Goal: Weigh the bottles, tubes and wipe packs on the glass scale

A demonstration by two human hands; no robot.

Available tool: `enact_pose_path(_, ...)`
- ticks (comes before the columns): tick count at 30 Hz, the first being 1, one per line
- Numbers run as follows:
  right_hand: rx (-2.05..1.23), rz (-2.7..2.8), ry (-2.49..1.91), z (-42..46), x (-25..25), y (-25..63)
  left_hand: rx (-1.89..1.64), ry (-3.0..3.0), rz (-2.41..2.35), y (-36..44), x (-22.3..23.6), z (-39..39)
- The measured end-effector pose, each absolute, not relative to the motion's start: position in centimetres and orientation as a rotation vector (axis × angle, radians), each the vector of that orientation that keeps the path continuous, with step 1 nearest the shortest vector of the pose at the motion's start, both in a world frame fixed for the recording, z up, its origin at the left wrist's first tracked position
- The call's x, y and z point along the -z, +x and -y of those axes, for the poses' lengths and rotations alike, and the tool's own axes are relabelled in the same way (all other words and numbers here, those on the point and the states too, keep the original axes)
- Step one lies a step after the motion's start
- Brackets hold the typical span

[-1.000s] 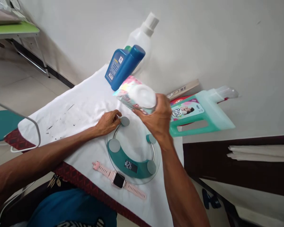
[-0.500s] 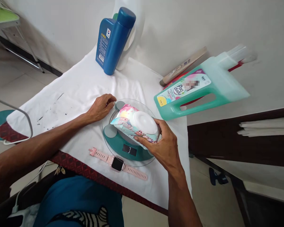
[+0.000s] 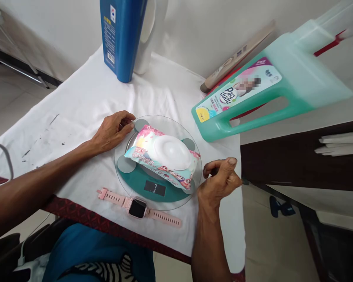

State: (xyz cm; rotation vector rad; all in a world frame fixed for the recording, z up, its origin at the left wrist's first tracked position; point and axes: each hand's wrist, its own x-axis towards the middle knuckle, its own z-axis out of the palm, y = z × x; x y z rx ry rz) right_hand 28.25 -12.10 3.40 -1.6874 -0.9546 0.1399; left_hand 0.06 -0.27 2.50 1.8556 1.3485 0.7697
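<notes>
A pack of wet wipes with a white oval lid lies on a round glass scale with a teal lower section. My left hand rests on the cloth, its fingertips at the scale's upper left rim. Those fingers are loosely bent with a gap at the thumb, and nothing shows in them. Off the scale's right side is my right hand, apart from the pack, empty, with bent fingers and a raised thumb. On the scale's dark display faint marks show. A pink-strapped smartwatch lies below the scale.
A blue jug stands at the back of the white cloth, a white container behind it. On the right are a green-and-white detergent bottle and a beige tube. A white cable hangs at the left.
My right hand has let go of the wet wipes and moved right, off the scale. The pack now lies flatter on it. The view has shifted closer.
</notes>
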Motion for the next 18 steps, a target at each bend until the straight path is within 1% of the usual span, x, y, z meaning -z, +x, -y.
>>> enact_pose_path(5, -0.088, 0.953, -1.710, 12.15, -3.72, 28.32, -0.754, 1.875, -1.360, 0.06, -2.73, 0.28)
enact_pose_path(18, -0.099, 0.991, -1.661, 12.32, -3.53, 28.52, -0.776, 1.891, -1.338, -0.01, -2.51, 0.18)
